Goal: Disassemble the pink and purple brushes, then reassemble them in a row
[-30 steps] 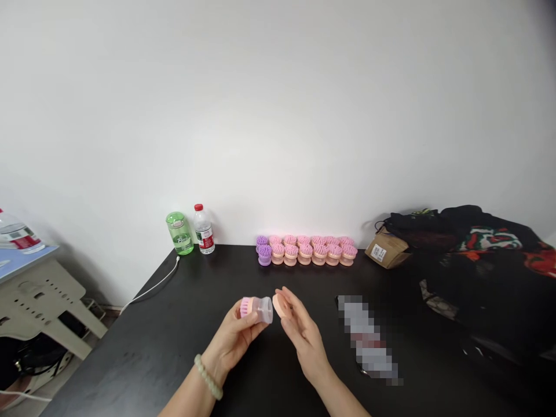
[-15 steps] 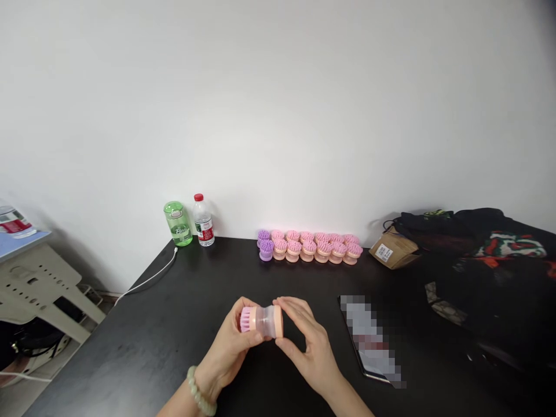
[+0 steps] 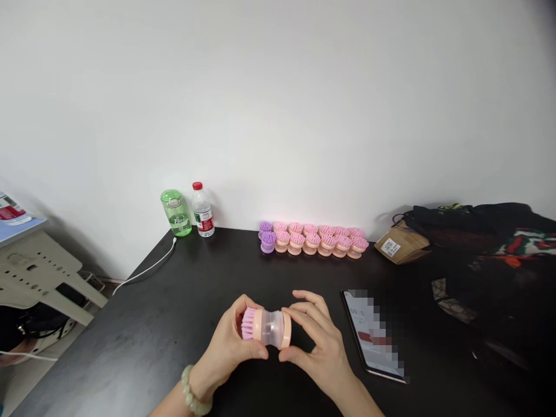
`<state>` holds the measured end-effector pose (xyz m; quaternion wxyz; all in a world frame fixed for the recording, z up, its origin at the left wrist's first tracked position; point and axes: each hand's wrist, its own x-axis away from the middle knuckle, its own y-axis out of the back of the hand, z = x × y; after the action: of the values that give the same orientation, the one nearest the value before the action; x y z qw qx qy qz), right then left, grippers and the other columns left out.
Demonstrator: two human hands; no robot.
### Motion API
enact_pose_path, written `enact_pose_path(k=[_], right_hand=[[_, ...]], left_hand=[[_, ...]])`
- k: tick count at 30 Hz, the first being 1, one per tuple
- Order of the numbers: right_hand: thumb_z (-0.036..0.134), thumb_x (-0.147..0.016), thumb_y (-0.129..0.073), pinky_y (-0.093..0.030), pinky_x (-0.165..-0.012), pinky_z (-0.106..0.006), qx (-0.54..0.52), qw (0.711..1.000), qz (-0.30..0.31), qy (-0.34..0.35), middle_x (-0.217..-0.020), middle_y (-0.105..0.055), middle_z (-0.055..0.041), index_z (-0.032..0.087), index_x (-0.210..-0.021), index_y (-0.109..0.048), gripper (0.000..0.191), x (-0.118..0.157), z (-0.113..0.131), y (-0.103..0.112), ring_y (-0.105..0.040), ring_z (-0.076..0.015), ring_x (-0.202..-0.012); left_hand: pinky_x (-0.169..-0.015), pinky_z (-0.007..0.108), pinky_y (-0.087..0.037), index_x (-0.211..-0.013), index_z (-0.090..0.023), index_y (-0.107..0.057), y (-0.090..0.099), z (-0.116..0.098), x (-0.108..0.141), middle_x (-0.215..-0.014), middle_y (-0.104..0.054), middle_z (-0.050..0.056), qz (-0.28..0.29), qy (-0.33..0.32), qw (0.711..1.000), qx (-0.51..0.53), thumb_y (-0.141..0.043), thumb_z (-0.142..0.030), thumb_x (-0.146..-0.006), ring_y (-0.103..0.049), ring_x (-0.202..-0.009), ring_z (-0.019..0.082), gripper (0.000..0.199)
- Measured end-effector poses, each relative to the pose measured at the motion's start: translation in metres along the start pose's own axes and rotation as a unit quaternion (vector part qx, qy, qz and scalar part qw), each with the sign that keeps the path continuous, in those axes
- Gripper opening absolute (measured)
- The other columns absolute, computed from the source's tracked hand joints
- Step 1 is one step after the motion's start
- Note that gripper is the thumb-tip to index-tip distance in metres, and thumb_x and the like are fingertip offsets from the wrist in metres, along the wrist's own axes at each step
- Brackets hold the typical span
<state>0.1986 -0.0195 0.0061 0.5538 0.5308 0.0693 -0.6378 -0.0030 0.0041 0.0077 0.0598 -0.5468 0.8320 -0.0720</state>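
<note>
A small brush [image 3: 271,329] with pink bristles, peach rings and a clear waisted body lies sideways between my hands, above the black table. My left hand [image 3: 234,336] wraps round its bristle end, thumb along the underside. At the other end, the fingertips and thumb of my right hand [image 3: 319,339] pinch the peach base ring, while one finger is lifted off. Beyond them, several like brushes [image 3: 311,243] stand bristles-up in two rows near the wall. Two purple brushes [image 3: 268,242] form the left end of those rows.
Back left on the table [image 3: 174,301] are a green cup [image 3: 176,214], a red-capped water bottle [image 3: 202,211] and a white cable [image 3: 150,269]. To the right lie a phone [image 3: 369,336], a brown paper bag [image 3: 402,243] and dark clothing [image 3: 478,278].
My right hand has shifted its grip on the base ring, one finger rising away. The brush has turned slightly and moved a little right. The view has tilted down slightly.
</note>
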Motion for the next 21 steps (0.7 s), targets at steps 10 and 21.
enact_pose_path(k=[10, 21], right_hand=[[0.058, -0.089, -0.058, -0.057, -0.087, -0.051, 0.017, 0.999, 0.038, 0.024, -0.097, -0.069, -0.0139, 0.014, -0.116, -0.065, 0.053, -0.0015, 0.0035, 0.0044, -0.057, -0.0346, -0.114], [0.037, -0.087, -0.073, -0.048, -0.099, -0.061, 0.048, 0.996, 0.054, 0.051, -0.102, -0.071, -0.0114, 0.016, -0.123, -0.062, 0.044, 0.0026, 0.0009, 0.0082, -0.058, -0.0353, -0.116]], left_hand=[[-0.059, 0.023, -0.030, -0.086, -0.019, -0.058, 0.0067, 0.0007, -0.0001, -0.075, -0.052, -0.005, -0.006, -0.017, 0.998, -0.065, -0.091, -0.059, -0.044, -0.039, -0.066, 0.011, 0.067], [-0.056, 0.022, -0.027, -0.076, -0.018, -0.051, 0.0000, -0.0003, -0.0006, -0.068, -0.049, -0.005, 0.006, 0.014, 1.000, -0.013, -0.086, -0.062, -0.054, -0.034, -0.062, 0.010, 0.060]])
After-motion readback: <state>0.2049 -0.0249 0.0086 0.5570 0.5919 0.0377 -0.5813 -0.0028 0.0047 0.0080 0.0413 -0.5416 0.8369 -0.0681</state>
